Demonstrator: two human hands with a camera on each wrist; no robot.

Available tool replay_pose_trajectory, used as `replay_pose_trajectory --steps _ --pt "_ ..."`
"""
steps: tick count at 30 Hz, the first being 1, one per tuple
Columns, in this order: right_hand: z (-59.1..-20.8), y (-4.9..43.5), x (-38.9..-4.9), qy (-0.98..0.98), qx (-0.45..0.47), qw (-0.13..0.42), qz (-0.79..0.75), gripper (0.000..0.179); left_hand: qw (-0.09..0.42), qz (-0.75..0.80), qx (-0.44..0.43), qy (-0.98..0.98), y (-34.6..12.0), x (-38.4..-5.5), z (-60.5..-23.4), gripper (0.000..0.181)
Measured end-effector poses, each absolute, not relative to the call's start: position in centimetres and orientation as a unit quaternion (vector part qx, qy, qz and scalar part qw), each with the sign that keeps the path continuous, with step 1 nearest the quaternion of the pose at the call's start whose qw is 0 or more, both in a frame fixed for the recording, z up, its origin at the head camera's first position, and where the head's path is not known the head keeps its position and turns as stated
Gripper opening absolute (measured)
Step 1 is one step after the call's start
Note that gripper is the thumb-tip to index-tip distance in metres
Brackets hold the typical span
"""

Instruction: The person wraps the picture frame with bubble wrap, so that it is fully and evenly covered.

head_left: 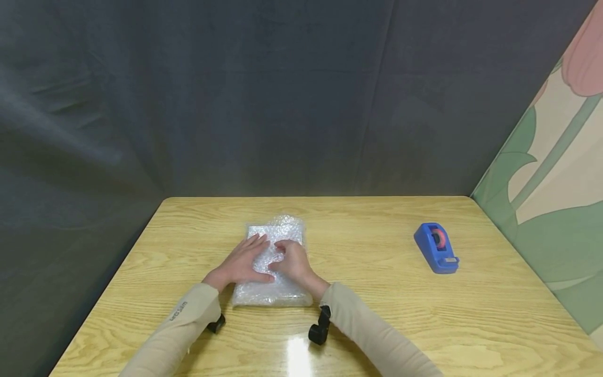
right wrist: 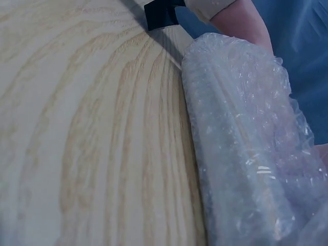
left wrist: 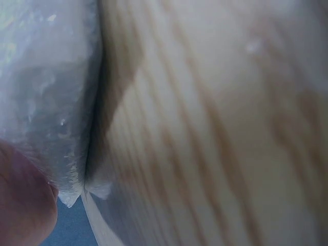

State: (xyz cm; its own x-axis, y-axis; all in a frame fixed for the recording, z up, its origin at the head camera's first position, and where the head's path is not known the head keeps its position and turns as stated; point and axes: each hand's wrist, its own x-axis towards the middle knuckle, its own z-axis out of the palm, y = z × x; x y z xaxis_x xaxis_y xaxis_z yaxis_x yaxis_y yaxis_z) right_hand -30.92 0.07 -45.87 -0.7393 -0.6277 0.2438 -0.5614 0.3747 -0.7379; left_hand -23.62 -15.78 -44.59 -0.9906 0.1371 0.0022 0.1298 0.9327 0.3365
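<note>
A flat package wrapped in clear bubble wrap (head_left: 273,298) lies on the wooden table in front of me. My left hand (head_left: 242,262) rests flat on its left part, fingers spread and thumb pointing right. Over the right half sits my right hand (head_left: 296,263), its fingers bent and a gap between index finger and thumb, both tips at the wrap. In the right wrist view the bubble wrap (right wrist: 225,133) looks thick and rounded along its side. The left wrist view catches the package's edge (left wrist: 56,102) with blurred skin below it.
A blue tape dispenser (head_left: 435,248) with a pink-cored roll stands at the right on the wood-grain table (head_left: 367,230). A dark curtain (head_left: 282,104) hangs behind the table. At the right is a wall with a flower pattern (head_left: 556,209).
</note>
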Motion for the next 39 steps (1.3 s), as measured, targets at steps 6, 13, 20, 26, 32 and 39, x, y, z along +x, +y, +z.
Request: replay_pose_trajectory --steps 6,13,20,26,32,39 --pt "-45.9 0.1 -31.2 0.837 -0.383 0.019 -0.39 0.059 0.009 0.167 0.07 0.984 -15.8 -23.6 -44.6 0.096" --pt "-45.9 0.1 -31.4 0.841 -0.396 0.013 -0.368 0.057 0.007 0.168 0.072 0.983 -15.7 -23.7 -44.7 0.095" --pt "-47.0 0.0 -32.0 0.824 -0.417 -0.016 -0.382 0.055 0.008 0.163 0.07 0.984 -15.7 -23.6 -44.5 0.095" --pt "-45.9 0.2 -31.4 0.827 -0.382 0.035 -0.412 0.057 0.012 0.164 0.07 0.984 -15.8 -23.6 -44.7 0.095" --pt "-45.4 0.6 -31.8 0.791 -0.359 0.052 -0.492 0.068 0.008 0.162 0.067 0.984 -16.0 -23.7 -44.8 0.095" --pt "-45.9 1.2 -32.6 0.735 -0.404 0.06 -0.542 0.038 0.013 0.164 0.068 0.984 -16.0 -23.8 -44.8 0.096"
